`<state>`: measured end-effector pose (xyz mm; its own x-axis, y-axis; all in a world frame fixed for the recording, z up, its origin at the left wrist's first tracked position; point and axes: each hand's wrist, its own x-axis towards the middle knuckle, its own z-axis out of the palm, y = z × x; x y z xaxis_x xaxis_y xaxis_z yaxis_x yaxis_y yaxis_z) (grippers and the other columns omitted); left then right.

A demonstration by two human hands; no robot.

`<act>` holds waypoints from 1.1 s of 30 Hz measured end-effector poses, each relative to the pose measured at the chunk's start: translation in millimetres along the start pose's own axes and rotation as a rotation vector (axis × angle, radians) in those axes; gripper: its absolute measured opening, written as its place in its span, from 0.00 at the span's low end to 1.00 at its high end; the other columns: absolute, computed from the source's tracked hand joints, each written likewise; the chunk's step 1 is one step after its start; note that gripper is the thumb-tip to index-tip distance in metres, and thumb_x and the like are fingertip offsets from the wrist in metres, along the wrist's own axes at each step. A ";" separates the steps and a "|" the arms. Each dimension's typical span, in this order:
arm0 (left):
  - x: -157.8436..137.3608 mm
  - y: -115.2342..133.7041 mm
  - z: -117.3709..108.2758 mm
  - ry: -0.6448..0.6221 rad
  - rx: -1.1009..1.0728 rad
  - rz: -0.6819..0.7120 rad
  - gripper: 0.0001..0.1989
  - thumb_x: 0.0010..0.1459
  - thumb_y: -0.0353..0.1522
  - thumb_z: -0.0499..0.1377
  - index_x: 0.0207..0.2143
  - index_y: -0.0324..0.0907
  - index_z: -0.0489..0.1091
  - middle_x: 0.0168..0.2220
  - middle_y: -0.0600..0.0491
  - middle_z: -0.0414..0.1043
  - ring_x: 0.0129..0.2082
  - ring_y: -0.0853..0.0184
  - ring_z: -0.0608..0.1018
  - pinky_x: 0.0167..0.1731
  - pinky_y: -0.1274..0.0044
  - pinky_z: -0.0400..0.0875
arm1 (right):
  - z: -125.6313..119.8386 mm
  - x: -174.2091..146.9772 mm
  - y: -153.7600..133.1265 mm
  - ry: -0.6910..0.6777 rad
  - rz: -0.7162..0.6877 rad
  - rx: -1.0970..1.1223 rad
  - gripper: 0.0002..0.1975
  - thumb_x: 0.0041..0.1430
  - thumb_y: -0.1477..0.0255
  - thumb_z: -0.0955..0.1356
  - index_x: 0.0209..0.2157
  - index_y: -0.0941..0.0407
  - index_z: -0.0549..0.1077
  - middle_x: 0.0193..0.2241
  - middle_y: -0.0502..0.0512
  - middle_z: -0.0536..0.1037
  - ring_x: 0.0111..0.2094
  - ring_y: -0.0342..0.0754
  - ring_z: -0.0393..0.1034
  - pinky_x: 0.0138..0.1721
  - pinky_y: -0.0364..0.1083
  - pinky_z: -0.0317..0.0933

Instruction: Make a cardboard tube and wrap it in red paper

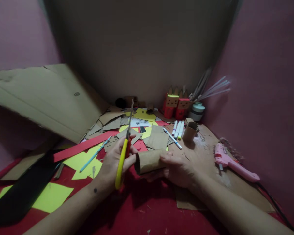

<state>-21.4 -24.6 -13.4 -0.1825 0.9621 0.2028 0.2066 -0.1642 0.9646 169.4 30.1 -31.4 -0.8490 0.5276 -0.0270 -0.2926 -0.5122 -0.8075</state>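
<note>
A brown cardboard tube (149,160) lies sideways between my two hands, its dark open end facing left. My right hand (180,168) is closed around the tube's right end, thumb on top. In my left hand (111,164) is a pair of scissors (122,166) with yellow and red handles, the blades pointing up and away from me. The left thumb touches the rim of the tube's open end. A second cardboard tube (190,133) stands upright beyond my right hand, beside several white markers (178,130).
On the right, a pink glue gun (226,160) rests on a cardboard sheet (242,192). Paper and cardboard scraps (158,137) litter the middle. A large cardboard panel (49,98) leans at left above a red strip (88,143) and blue pencil (95,154). Decorated red tubes (170,106) and a jar (197,112) stand behind.
</note>
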 end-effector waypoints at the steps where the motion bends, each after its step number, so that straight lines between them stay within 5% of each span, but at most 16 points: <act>1: -0.2 -0.4 -0.1 0.002 0.000 0.025 0.26 0.49 0.30 0.60 0.52 0.43 0.59 0.26 0.59 0.68 0.24 0.71 0.71 0.24 0.78 0.67 | -0.2 0.3 -0.5 0.008 0.013 0.006 0.18 0.50 0.65 0.71 0.38 0.64 0.76 0.28 0.61 0.78 0.29 0.50 0.74 0.34 0.49 0.66; 9: 7.4 6.2 -4.1 0.114 0.134 -0.018 0.25 0.48 0.36 0.61 0.49 0.42 0.63 0.27 0.57 0.69 0.22 0.71 0.71 0.23 0.78 0.67 | 2.0 2.2 -1.1 0.135 -0.108 -0.243 0.14 0.46 0.69 0.73 0.37 0.59 0.78 0.30 0.55 0.79 0.34 0.48 0.73 0.44 0.49 0.62; 16: 17.1 13.2 -10.8 0.200 0.122 -0.238 0.32 0.41 0.42 0.63 0.49 0.39 0.63 0.14 0.61 0.63 0.12 0.70 0.65 0.11 0.80 0.59 | 11.2 -19.5 -51.4 0.485 -0.433 -1.470 0.06 0.51 0.70 0.69 0.24 0.56 0.70 0.23 0.49 0.72 0.24 0.42 0.62 0.26 0.42 0.53; 20: 18.3 12.8 -11.0 0.204 0.103 -0.250 0.33 0.39 0.43 0.63 0.48 0.39 0.64 0.14 0.61 0.64 0.12 0.71 0.65 0.11 0.81 0.59 | 11.1 -43.2 -80.2 0.829 -0.388 -1.866 0.07 0.51 0.70 0.69 0.23 0.56 0.67 0.22 0.48 0.71 0.24 0.42 0.60 0.25 0.43 0.48; 22: 17.4 14.7 -9.2 0.198 0.108 -0.257 0.34 0.38 0.44 0.63 0.48 0.40 0.64 0.14 0.61 0.64 0.12 0.71 0.66 0.11 0.80 0.60 | 3.4 -51.2 -86.0 0.967 -0.291 -1.933 0.07 0.51 0.70 0.68 0.22 0.55 0.68 0.22 0.49 0.71 0.23 0.43 0.60 0.24 0.43 0.46; 25: 15.4 21.6 -6.0 0.204 0.113 -0.256 0.34 0.37 0.44 0.63 0.47 0.39 0.65 0.13 0.62 0.62 0.12 0.71 0.65 0.11 0.81 0.58 | -13.6 -56.5 -85.1 0.990 -0.186 -1.922 0.05 0.52 0.71 0.66 0.24 0.55 0.70 0.24 0.51 0.73 0.25 0.44 0.63 0.25 0.43 0.49; 29: 14.8 27.0 -5.4 0.233 0.090 -0.262 0.33 0.35 0.40 0.63 0.47 0.37 0.66 0.12 0.62 0.61 0.12 0.72 0.64 0.11 0.82 0.58 | -30.3 -59.2 -80.4 0.970 -0.233 -1.779 0.07 0.52 0.71 0.66 0.33 0.54 0.75 0.31 0.53 0.77 0.30 0.47 0.68 0.31 0.44 0.56; 33: 17.4 15.4 -10.2 0.235 0.030 -0.261 0.33 0.37 0.40 0.64 0.48 0.40 0.65 0.18 0.59 0.67 0.14 0.72 0.67 0.12 0.83 0.59 | -33.2 -65.7 -83.1 1.016 -0.312 -1.733 0.07 0.52 0.70 0.65 0.31 0.53 0.76 0.29 0.52 0.78 0.29 0.48 0.69 0.31 0.45 0.57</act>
<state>-31.2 -12.6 6.7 -0.4482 0.8939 -0.0134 0.1510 0.0904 0.9844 264.1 60.5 17.9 -0.1797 0.8799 0.4399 0.8154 0.3834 -0.4337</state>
